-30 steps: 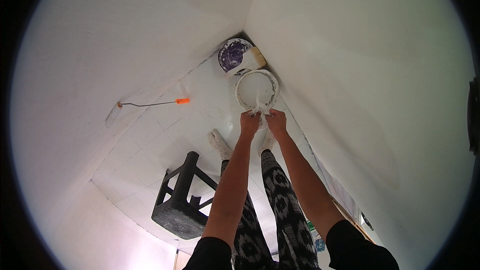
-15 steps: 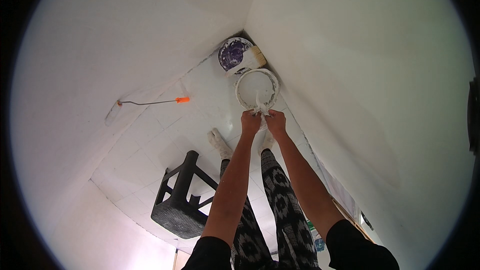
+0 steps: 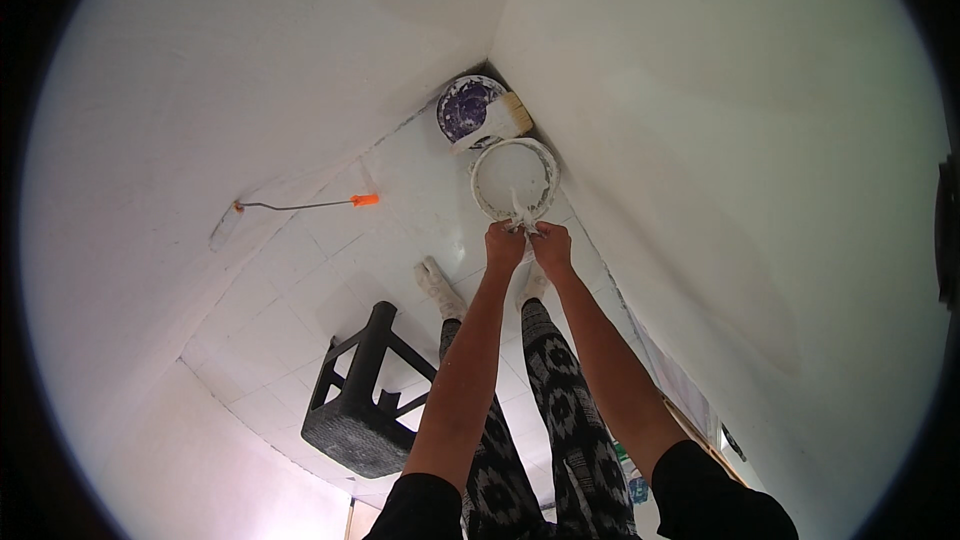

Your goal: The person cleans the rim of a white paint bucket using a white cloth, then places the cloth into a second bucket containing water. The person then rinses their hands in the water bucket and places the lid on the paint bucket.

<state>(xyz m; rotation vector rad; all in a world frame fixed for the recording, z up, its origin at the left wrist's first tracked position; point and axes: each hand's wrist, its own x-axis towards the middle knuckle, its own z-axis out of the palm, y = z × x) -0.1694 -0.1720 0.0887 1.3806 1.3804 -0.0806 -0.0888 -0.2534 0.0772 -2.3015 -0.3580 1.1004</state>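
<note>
Both arms reach forward from the lower edge, hands side by side over the near rim of a white bucket [image 3: 514, 180]. The left hand [image 3: 503, 243] and the right hand [image 3: 551, 246] are closed, fingers curled, knuckles nearly touching. Between them they pinch a small white, paint-smeared item [image 3: 523, 215] that sticks up over the bucket's near rim; what it is cannot be told, as it is small and partly hidden by the fingers.

The bucket stands on the white tiled floor [image 3: 330, 270] in the far corner of the room, close to the right-hand wall [image 3: 740, 160]. Its inside is coated white. Just beyond it, deeper in the corner, lies a round lid [image 3: 463, 107] with a dark purple, paint-spattered face. A wide brush [image 3: 505, 118] with pale bristles rests across the lid's right side.

To the left, well apart from the bucket, a paint roller [image 3: 290, 206] lies on the floor along the foot of the left wall [image 3: 220, 70], its orange handle pointing right, its white sleeve at the far left end.

Nearer, left of the person's legs, stands a dark stool [image 3: 360, 390]. The legs wear black-and-white patterned trousers [image 3: 560, 400], and the feet [image 3: 438, 285], paint-marked, rest on the tiles just short of the bucket.
</note>
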